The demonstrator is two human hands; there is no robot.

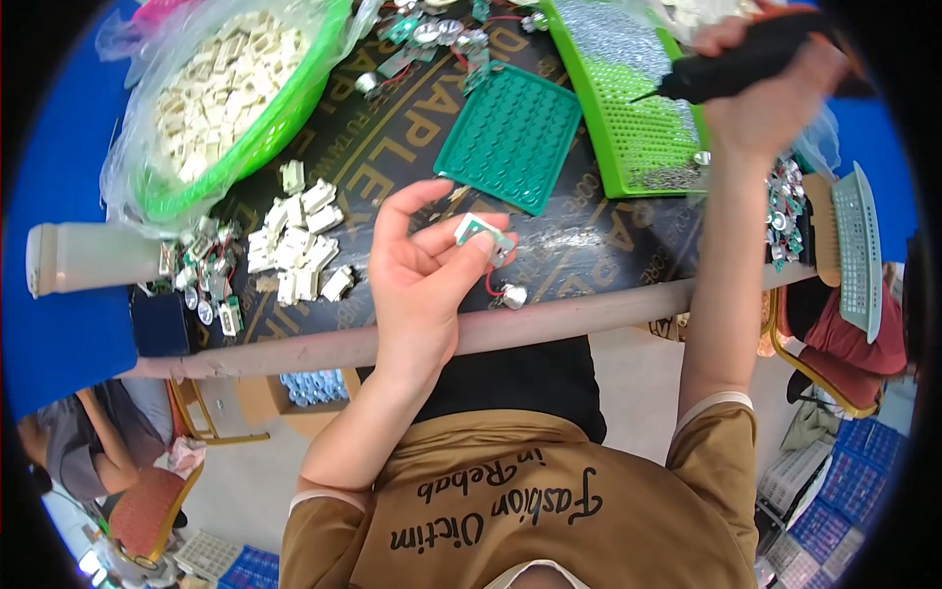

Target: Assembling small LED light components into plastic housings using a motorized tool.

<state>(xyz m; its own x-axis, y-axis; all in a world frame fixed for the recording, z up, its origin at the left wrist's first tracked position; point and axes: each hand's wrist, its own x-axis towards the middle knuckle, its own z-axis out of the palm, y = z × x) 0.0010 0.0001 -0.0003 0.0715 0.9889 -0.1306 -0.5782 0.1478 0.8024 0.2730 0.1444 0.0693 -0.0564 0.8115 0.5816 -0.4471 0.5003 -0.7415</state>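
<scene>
My left hand (pixel 424 270) pinches a small white and green circuit part (pixel 483 233) between thumb and fingers; a red wire hangs from it to a small round metal piece (pixel 513 295). My right hand (pixel 775 93) is raised at the far right and grips a black electric screwdriver (pixel 746 61), its tip pointing left over a bright green tray (pixel 633 93) covered with small screws. A dark green moulded tray (pixel 510 137) lies between the two hands.
A green basket (pixel 265 133) lined with plastic holds several white plastic housings; more lie loose (pixel 299 240) on the dark table (pixel 589 250). Small wired assemblies sit at the left (pixel 206 270), the far top (pixel 432 34) and right (pixel 785 201). Another person (pixel 83 442) sits lower left.
</scene>
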